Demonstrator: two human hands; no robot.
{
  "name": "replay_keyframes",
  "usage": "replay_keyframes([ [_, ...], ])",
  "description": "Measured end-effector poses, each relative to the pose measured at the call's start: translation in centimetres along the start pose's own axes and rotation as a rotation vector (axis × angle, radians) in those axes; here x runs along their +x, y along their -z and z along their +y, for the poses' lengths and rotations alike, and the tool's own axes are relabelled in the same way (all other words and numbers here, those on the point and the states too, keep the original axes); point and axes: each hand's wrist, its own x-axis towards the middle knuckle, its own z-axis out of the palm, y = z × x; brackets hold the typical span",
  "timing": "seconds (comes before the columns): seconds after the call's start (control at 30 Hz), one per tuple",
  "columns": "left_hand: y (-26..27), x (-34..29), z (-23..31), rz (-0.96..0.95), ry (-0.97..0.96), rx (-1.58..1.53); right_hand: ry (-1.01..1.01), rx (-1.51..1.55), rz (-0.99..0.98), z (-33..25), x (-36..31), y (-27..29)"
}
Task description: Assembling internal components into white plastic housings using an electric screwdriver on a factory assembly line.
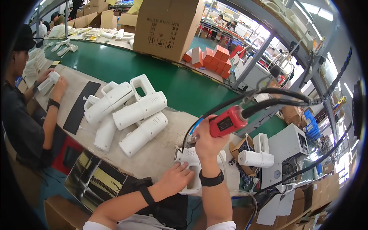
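Note:
My right hand (209, 143) is wrapped round a red power screwdriver (228, 122), which hangs on thick black cables. Its tip points down at a white plastic housing (193, 183) with a loop handle, lying on the bench in front of me. My left hand (177, 177) grips this housing on its left side, fingers bent over it. Right hand and tool cover part of the housing, so whether the tip touches a screw is hidden. To the left lies a pile of similar white housings (140, 109), some resting on others.
A co-worker (27, 103) at the left handles a white part. Behind the bench (170, 134) runs a green conveyor belt (111, 61), with a large cardboard box (166, 28) and orange boxes (214, 57) beyond. On the right, another white housing (256, 158) sits over a small parts box (239, 149).

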Motion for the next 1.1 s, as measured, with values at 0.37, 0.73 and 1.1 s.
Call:
replay_keyframes([
  [0.37,0.3,0.0,-0.1,0.096,-0.065,-0.081,0.072,0.02,-0.022,-6.7,-2.2,0.3],
  [0.73,-0.1,-0.5,-0.1,0.068,-0.052,0.019,-0.066,-0.067,-0.077,-1.8,-3.6,0.4],
  [1.1,0.1,-0.5,-0.1,0.027,-0.058,-0.047,0.104,0.059,-0.045,-7.7,-2.2,3.2],
])
